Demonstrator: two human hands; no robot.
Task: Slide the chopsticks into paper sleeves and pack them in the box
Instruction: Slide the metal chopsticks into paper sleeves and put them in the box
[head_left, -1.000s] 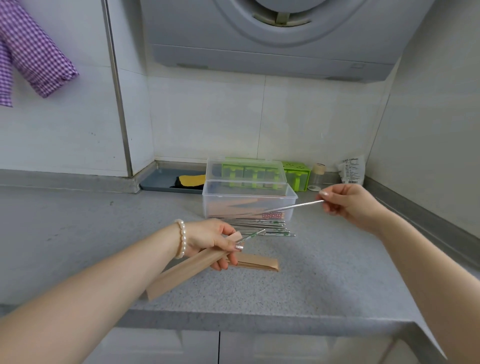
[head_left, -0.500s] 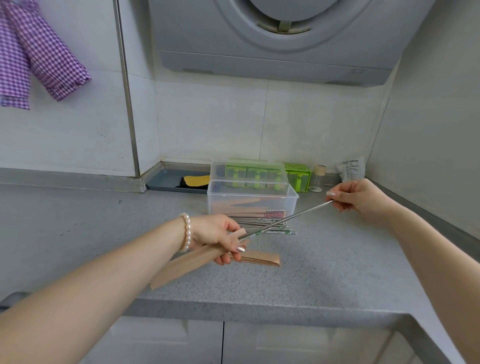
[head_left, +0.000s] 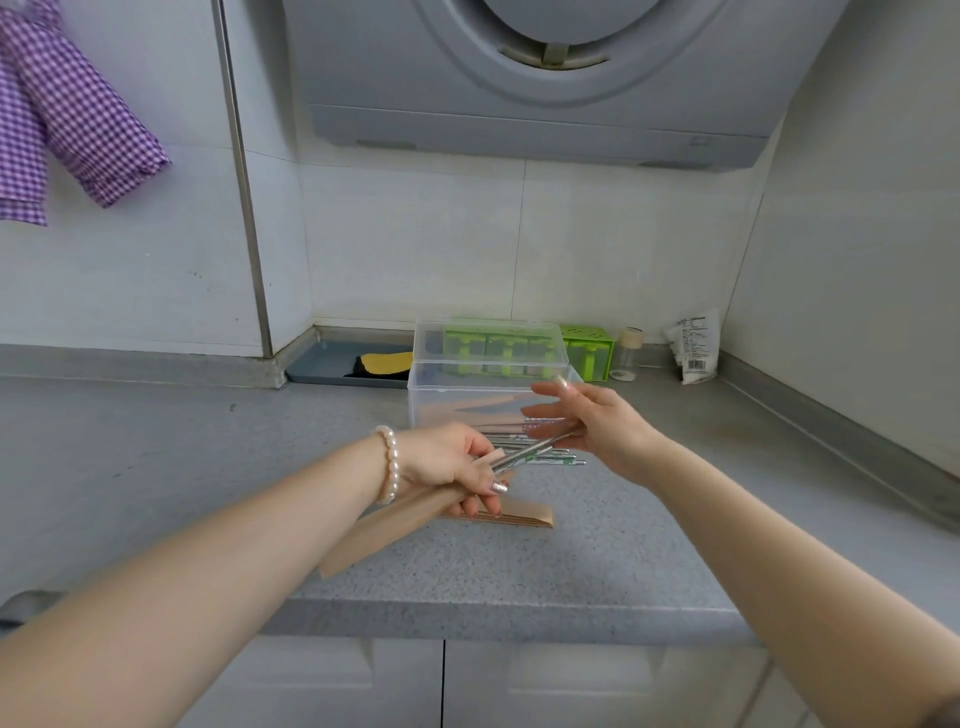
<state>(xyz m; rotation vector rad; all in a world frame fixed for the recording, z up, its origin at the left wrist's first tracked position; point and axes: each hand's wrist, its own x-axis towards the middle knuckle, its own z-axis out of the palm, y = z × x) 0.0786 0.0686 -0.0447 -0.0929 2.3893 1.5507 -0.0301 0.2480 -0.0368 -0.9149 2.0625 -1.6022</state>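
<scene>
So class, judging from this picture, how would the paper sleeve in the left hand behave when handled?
The paper sleeve is thin and flat, so probably very light and easily creased. It juts unsupported from the left hand without drooping, suggesting some stiffness, perhaps from the chopsticks entering it.

Soft, even daylight fills the scene, bright without harshness, and shadows are faint: only a thin dark line sits under the stack of brown paper sleeves (head_left: 498, 514) on the speckled grey stone countertop (head_left: 597, 551). The open right hand (head_left: 587, 421) is smeared by motion blur at its fingertips. Wide-angle distortion bends the vertical metal wall strip (head_left: 244, 208) and stretches both forearms at the lower corners. The clear plastic box (head_left: 483, 395) shows mild pale glare.
</scene>
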